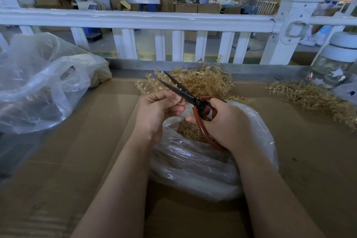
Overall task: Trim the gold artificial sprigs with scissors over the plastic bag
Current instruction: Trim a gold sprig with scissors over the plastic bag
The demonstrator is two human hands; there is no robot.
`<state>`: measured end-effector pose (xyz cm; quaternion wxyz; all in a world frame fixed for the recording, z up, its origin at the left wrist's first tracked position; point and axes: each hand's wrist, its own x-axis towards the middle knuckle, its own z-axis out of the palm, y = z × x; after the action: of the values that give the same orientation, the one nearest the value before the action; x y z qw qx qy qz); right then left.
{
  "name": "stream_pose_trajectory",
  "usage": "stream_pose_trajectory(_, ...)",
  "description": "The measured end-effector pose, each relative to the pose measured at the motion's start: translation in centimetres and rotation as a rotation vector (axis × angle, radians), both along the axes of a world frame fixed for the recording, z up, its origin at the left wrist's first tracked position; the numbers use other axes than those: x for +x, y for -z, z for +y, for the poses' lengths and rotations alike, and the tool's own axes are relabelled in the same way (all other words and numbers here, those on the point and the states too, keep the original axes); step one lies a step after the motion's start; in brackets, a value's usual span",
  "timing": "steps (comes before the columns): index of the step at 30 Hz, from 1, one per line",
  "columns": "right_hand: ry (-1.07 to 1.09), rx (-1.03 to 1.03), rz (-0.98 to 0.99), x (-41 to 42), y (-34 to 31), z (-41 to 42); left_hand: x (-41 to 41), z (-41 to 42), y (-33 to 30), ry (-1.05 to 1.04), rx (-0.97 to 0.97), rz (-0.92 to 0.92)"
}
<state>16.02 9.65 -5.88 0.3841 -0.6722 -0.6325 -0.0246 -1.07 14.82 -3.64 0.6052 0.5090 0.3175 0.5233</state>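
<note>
My right hand (222, 121) grips the red handles of the black-bladed scissors (179, 91), whose blades stand slightly apart and point up-left. My left hand (160, 108) is curled, pinching a thin gold sprig stem beside the blades; the sprig itself is mostly hidden by the fingers. Both hands hover over the clear plastic bag (197, 164), which holds gold cuttings (189, 131). A heap of gold sprigs (202, 81) lies just behind the hands, and a second heap (313, 98) lies to the right.
Cardboard (77, 141) covers the worktable. A large crumpled plastic bag (38, 83) sits at the left. A white railing (135, 19) runs along the table's far edge. A glass jar with a white lid (336, 62) stands at the far right.
</note>
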Motion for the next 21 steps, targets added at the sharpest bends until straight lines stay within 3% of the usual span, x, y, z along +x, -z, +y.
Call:
stream_pose_trajectory(12,-0.034,-0.074,0.025,-0.04,-0.21,-0.09,-0.01,-0.09,-0.04,-0.015,0.003,-0.003)
stream_pose_trajectory(21,-0.080,-0.116,0.070,-0.28,-0.50,-0.34,-0.05,0.06,-0.02,-0.090,-0.095,-0.103)
